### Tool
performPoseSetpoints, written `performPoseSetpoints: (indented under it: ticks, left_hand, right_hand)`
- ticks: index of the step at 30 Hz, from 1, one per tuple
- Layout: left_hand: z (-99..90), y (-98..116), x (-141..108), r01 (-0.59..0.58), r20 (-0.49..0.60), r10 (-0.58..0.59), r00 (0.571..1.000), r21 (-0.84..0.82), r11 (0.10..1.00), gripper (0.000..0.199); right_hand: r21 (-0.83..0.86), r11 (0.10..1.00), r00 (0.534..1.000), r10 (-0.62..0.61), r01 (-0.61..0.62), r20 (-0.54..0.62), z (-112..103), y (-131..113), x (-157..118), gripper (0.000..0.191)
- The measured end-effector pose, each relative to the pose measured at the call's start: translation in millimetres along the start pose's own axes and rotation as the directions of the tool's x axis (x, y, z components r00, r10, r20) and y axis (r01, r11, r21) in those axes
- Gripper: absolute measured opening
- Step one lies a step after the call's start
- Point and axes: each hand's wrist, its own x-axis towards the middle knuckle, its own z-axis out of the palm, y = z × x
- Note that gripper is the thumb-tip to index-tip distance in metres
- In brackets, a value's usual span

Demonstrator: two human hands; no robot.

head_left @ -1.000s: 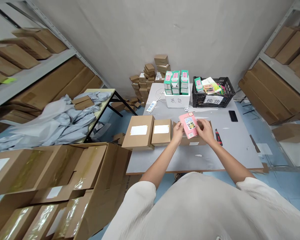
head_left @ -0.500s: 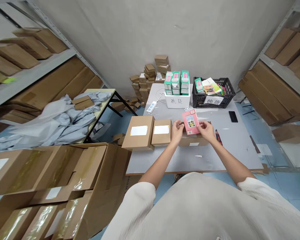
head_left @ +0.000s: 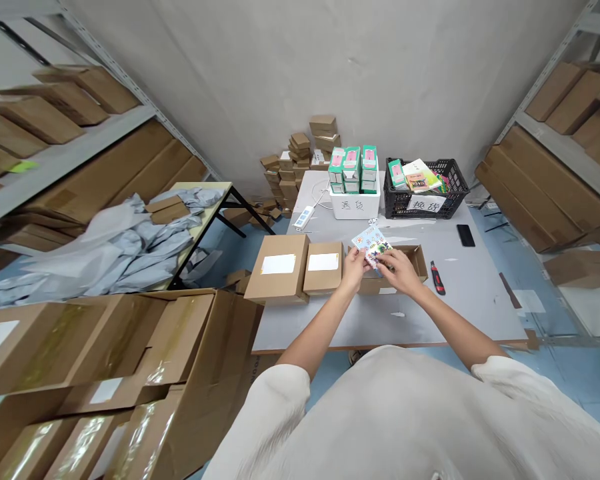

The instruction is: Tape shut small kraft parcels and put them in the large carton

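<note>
A thin light-blue booklet (head_left: 366, 239) with cartoon print is held up over an open cardboard box (head_left: 417, 261). My left hand (head_left: 355, 268) grips its lower left side, thumb on the cover. From the right, my right hand (head_left: 399, 268) has its fingers closed on the booklet's lower right edge. The box below is partly hidden by both hands, so I cannot make out its contents. A red and black box cutter (head_left: 437, 278) lies right of the box. Just left of my hands is a closed box (head_left: 324, 267) with a white label.
A larger closed box (head_left: 279, 267) sits at the table's left. Behind are a white bin (head_left: 356, 205) of green boxes, a black crate (head_left: 427, 207) of booklets and a power strip (head_left: 304, 218). A phone (head_left: 465, 235) lies right. A big carton (head_left: 230, 360) stands front left.
A light-blue cover shows between my hands where a pink one was. My right hand has moved left, and more of the open box and the box cutter is visible.
</note>
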Motion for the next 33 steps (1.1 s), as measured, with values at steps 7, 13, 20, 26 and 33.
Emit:
performPoseSetpoints:
  ticks: [7, 13, 20, 26, 33]
  left_hand:
    - [-11.3, 7, 2, -0.05, -0.038, 0.052, 0.998, 0.031, 0.998, 0.048]
    - [-16.1, 16, 0, 0.086, -0.015, -0.087, 0.996, -0.087, 0.993, 0.042]
    - [-29.3, 34, -4, 0.264, 0.084, -0.252, 0.964, -0.202, 0.943, 0.025]
    - [-45.8, 35, -5, 0.142, 0.13, -0.147, 0.981, 0.048, 0.989, 0.046]
    - [-28.7, 21, 2, -0.177, 0.256, 0.121, 0.959, 0.209, 0.962, 0.037]
  right_hand:
    - [0.403, 0.816, 0.9, 0.434, -0.415, 0.046, -14, 14, 12, 0.032]
    - [0.65, 0.485, 0.763, 0.6, -0.586, 0.24, -12, 7, 21, 0.052]
    - [0.796, 0.163, 0.617, 0.727, -0.583, 0.303, -1, 5, 33, 0.062]
    - [0.767, 0.26, 0.661, 0.701, -0.587, 0.268, -2, 4, 25, 0.071]
    - [0.648, 0.524, 0.762, 0.632, -0.553, 0.14, -33, 3, 14, 0.058]
